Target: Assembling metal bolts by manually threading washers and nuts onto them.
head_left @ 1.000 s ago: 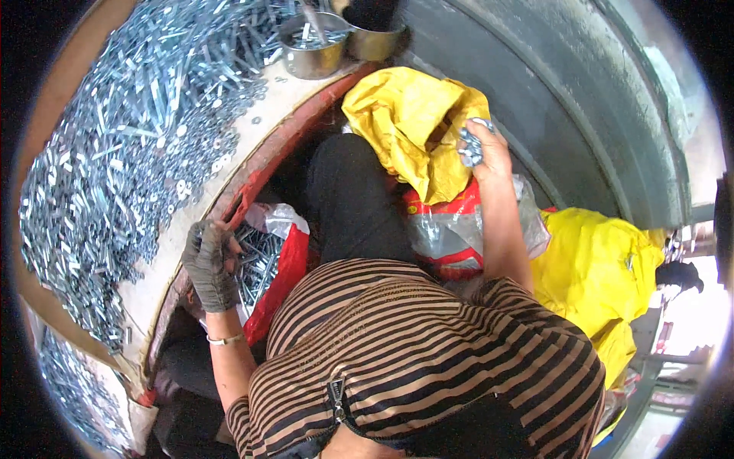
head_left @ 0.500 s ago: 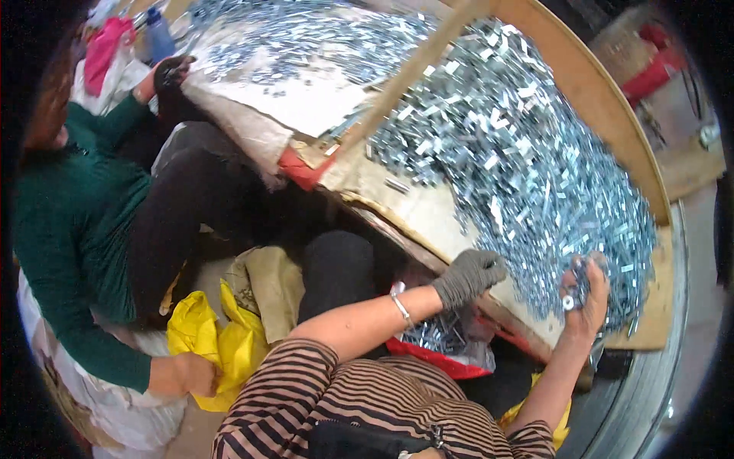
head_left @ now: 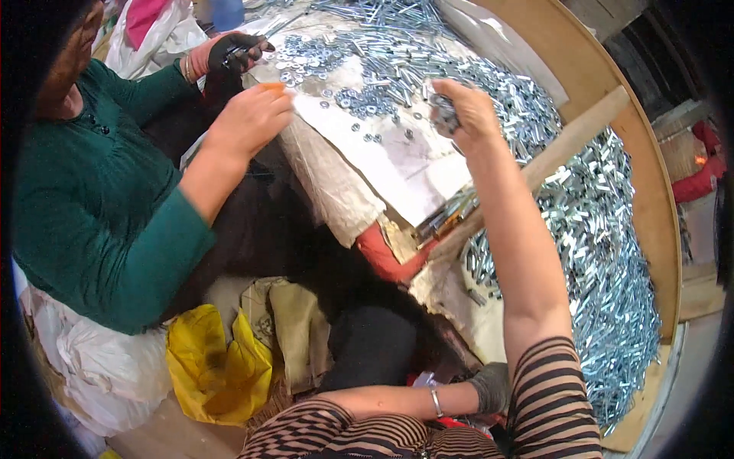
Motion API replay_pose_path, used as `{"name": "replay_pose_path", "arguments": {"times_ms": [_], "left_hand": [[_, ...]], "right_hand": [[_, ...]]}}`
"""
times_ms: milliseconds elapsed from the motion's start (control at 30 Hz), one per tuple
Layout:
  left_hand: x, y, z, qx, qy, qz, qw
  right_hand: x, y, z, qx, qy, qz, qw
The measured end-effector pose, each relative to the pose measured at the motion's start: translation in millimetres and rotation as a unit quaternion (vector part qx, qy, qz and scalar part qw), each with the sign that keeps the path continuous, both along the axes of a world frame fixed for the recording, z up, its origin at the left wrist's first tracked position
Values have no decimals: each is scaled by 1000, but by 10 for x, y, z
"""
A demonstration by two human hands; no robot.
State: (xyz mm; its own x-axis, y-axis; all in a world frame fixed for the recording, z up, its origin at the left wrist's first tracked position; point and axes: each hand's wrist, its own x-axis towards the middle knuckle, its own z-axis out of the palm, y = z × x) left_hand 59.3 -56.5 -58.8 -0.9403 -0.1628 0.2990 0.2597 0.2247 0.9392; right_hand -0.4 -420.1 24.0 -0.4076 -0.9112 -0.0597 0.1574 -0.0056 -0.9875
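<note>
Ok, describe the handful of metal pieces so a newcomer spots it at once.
Start at the pale worktop strewn with metal parts, then follow the bare forearm stretched across it from the striped sleeve at lower right. At its end, the right hand clasps the handful, a small grey clump. Unlike the loose washers scattered to its left, these pieces are bunched and gripped.

Passage found on the near side of my right hand point(head_left: 468, 113), low over the white sheet point(head_left: 420, 168). To its left, a co-worker's bare hand point(head_left: 256, 118) obstructs. Rightward, a wooden bar point(head_left: 585, 130) crosses beneath my forearm point(head_left: 527, 252). My striped sleeve point(head_left: 554, 398) blocks my left hand's point(head_left: 492, 388) right side.
</note>
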Motion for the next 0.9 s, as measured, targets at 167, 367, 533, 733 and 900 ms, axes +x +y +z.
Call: {"name": "replay_pose_path", "arguments": {"times_ms": [167,367,533,733,900], "left_hand": [[-13,56,10,-18,-11,36,999],[43,64,-22,-34,-29,71,996],[158,-432,224,-39,-87,-2,995],[14,-490,-56,-243,159,204,935],[-148,-347,84,-7,66,175,982]], "right_hand": [[41,-1143,-357,57,94,-48,993],[52,-722,37,-14,485,-67,872],[-127,1137,455,-83,432,-24,898],[-436,4424,853,134,379,-116,908],[104,7192,1055,401,349,-400,747]]}}
